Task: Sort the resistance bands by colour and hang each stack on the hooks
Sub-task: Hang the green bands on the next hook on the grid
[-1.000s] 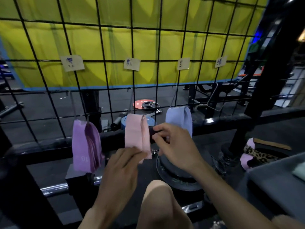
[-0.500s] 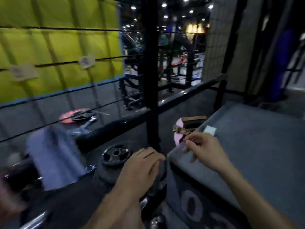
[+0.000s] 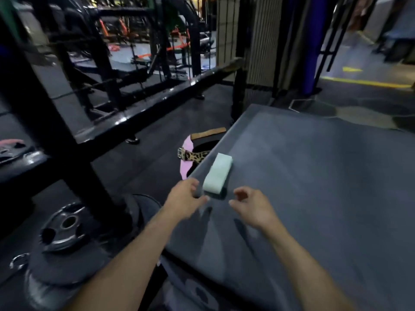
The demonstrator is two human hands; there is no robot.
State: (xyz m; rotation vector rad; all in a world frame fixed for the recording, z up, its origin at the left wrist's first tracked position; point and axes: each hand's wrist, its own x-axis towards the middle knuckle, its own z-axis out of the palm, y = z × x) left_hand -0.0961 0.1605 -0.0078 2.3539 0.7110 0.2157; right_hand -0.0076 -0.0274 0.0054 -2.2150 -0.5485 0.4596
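Note:
A folded stack of pale mint-green resistance bands [image 3: 217, 173] lies near the left edge of a grey padded platform [image 3: 314, 176]. My left hand [image 3: 186, 198] hovers just left of the stack's near end, fingers loosely curled, holding nothing. My right hand [image 3: 249, 204] hovers just right of it, fingers loosely curled and empty. Neither hand touches the stack. The wire grid and the hooks with the hung bands are out of view.
A pink and leopard-print lifting belt [image 3: 193, 156] lies on the floor beside the platform. A black rack post [image 3: 74, 158] and a weight plate [image 3: 65, 230] stand at the left. More gym frames fill the background.
My view has swung right from the grid with the purple, pink and blue bands to the platform. Both hands have left the pink bands and now flank the green stack.

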